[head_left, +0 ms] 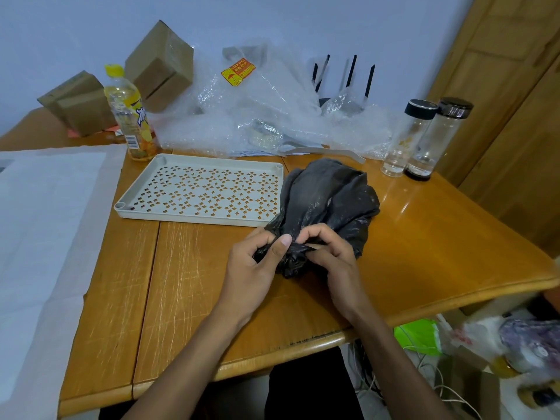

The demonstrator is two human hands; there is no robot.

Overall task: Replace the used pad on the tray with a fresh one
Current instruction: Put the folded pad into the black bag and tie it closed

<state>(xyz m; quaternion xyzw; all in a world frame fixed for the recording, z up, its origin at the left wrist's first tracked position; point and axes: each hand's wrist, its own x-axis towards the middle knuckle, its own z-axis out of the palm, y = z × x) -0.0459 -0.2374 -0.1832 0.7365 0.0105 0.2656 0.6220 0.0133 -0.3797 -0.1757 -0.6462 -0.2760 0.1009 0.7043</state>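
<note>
The tray (200, 189) lies bare on the table (424, 237), its perforated floor showing wood through the holes; no pad sits in it. Just right of it, overlapping its near right corner, is a black bag (327, 195), bulging, which probably holds the used pad, though nothing inside can be seen. A white sheet (45, 207) spread at the far left may be the fresh pad; that is a guess.

Both hands work the bag's neck at its near end. The left hand (257, 265) has its fingers curled round the gathered plastic, thumb pressed on top. The right hand (333, 259) pinches a twisted strand between thumb and bent fingers. The step looks like knotting the bag shut.

To do it well, the left hand should keep the neck bunched tight and low, so that trapped air does not balloon the bag, while the right draws the strand through a loop and pulls steadily, not sharply, since thin film tears. The bag should stay clear of the two glass bottles (421, 137) on the far right, and be lifted off the tray corner before the new pad goes in.
</note>
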